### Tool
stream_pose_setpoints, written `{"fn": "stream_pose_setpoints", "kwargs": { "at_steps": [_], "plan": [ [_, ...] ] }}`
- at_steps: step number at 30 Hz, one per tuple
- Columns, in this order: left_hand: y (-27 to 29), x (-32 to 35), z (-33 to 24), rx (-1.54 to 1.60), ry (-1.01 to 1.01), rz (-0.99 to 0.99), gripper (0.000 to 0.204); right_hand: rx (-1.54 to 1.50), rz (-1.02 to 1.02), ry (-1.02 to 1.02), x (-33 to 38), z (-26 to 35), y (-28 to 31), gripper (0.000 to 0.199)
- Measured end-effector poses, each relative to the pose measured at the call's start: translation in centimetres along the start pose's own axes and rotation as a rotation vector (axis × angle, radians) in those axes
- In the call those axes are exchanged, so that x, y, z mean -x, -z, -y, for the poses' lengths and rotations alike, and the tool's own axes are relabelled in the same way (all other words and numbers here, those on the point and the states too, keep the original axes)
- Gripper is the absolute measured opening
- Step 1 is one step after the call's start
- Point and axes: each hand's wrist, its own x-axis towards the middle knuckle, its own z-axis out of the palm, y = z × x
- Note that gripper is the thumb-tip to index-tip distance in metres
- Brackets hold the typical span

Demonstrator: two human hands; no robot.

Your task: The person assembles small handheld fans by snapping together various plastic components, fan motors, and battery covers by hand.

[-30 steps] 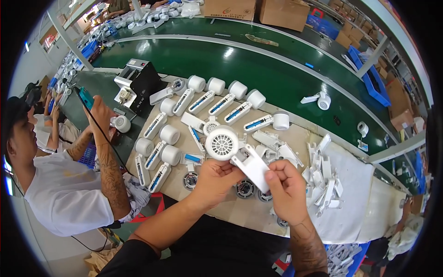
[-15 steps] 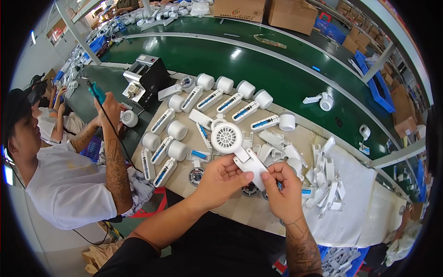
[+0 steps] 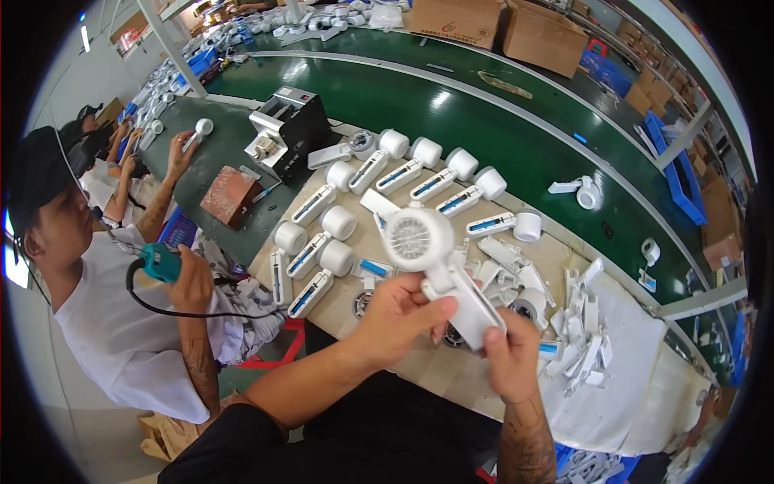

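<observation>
Both my hands hold one white hair dryer body (image 3: pixel 431 256) above the beige worktable (image 3: pixel 419 367). Its round grille end points up and left, its handle runs down to the right. My left hand (image 3: pixel 397 313) grips it from below at the neck. My right hand (image 3: pixel 509 353) pinches the lower end of the handle. Under and around them lie loose white shell parts (image 3: pixel 516 266) and round dark fan pieces (image 3: pixel 362 302).
Rows of white dryer bodies with blue labels (image 3: pixel 387 181) lie beyond my hands. A heap of white handle shells (image 3: pixel 584 343) sits on a white cloth at right. A green conveyor belt (image 3: pixel 484 121) runs behind. At left a person holds a teal electric screwdriver (image 3: pixel 161 262); a black machine (image 3: pixel 294 129) stands nearby.
My hands have kept the dryer body and turned it slightly, the handle now reaching further down right. The person at left lowered the hand with the teal screwdriver.
</observation>
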Motion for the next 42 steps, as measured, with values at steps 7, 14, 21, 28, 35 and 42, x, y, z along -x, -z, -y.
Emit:
{"fn": "stream_pose_setpoints", "kwargs": {
  "at_steps": [7,14,21,28,35,42],
  "plan": [
    [5.6,0.5,-1.4,-0.485,-0.198,0.002,0.025,-0.122,0.139,-0.268,1.3,-0.8,-3.5,0.028],
    [16.4,-1.1,-15.5,-1.829,-0.078,-0.687,0.032,0.103,0.031,-0.254,2.1,1.0,5.7,0.027],
    [25.5,-5.5,-15.2,-2.021,-0.116,-0.516,0.036,0.318,-0.184,-0.196,-6.3,-1.6,14.6,0.013],
    [28.5,-5.9,-12.8,-1.753,-0.041,-0.496,0.032,0.879,-0.504,-0.094,-19.9,-8.5,23.5,0.048],
    [24.2,-4.0,-12.3,-1.697,0.048,-0.629,0.04,0.768,-0.574,-0.22,-24.4,-17.7,27.0,0.071],
    [18.4,-2.9,-9.8,-0.775,-0.305,-0.585,0.024,0.267,-0.377,0.041,-20.4,-7.2,20.3,0.051]
  ]
}}
